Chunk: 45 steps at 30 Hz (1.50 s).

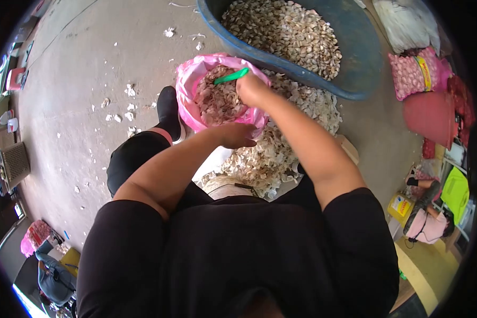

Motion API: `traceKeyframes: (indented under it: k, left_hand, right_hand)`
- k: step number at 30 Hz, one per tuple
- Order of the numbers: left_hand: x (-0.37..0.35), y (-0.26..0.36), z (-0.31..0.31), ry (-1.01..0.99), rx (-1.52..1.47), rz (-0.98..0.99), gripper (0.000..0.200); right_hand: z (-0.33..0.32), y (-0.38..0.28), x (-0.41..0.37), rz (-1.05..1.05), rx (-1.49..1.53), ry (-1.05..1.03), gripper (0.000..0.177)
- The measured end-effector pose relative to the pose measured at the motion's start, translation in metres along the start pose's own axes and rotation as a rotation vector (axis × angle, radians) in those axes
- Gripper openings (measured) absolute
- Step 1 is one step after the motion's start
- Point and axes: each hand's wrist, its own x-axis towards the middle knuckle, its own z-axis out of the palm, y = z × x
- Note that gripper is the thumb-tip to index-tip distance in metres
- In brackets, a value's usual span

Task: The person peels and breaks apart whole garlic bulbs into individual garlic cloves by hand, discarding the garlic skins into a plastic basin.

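A pink plastic bag [185,87] stands open on the floor, filled with brownish-pink garlic skins [217,100]. My left hand [238,135] is at the bag's near right rim, its fingers closed about the plastic. Over the bag's right side, my right hand [253,90] is closed around a slim green tool [231,77]; its green end points left above the skins, and the rest is hidden in my fist. A heap of pale garlic skins [265,151] lies beside the bag and between my legs.
A large blue tub [291,67] with garlic cloves [286,32] stands beyond the bag. Scattered peel bits [130,90] lie on the floor at left. A mesh sack of garlic [408,74] and a red tub [429,116] stand right. Other people [429,222] sit at both sides.
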Motion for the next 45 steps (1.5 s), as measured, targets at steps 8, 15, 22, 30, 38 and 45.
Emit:
traceKeyframes:
  k: [8, 15, 22, 30, 38, 45]
  left_hand:
    - [-0.028, 0.004, -0.033, 0.174, -0.058, -0.141, 0.047]
    - [-0.009, -0.058, -0.025, 0.672, -1.666, -0.166, 0.026]
    - [-0.027, -0.056, -0.040, 0.740, -1.663, -0.057, 0.033]
    - [-0.048, -0.037, -0.069, 0.651, -1.669, 0.112, 0.036]
    - [-0.022, 0.012, -0.063, 0.797, -1.448, 0.366, 0.028]
    - [-0.023, 0.068, -0.043, 0.840, -1.226, 0.398, 0.030]
  right_hand:
    - [0.054, 0.018, 0.008, 0.032, -0.145, 0.094, 0.021]
    - [-0.023, -0.020, -0.004, -0.121, 0.744, -0.099, 0.017]
    - [0.030, -0.003, 0.041, -0.058, -0.385, 0.102, 0.022]
    - [-0.040, -0.018, -0.059, 0.342, 0.423, 0.126, 0.023]
    - [-0.065, -0.056, -0.177, 0.152, 0.615, 0.673, 0.037]
    - [-0.048, -0.063, -0.228, 0.206, 0.509, 0.725, 0.037]
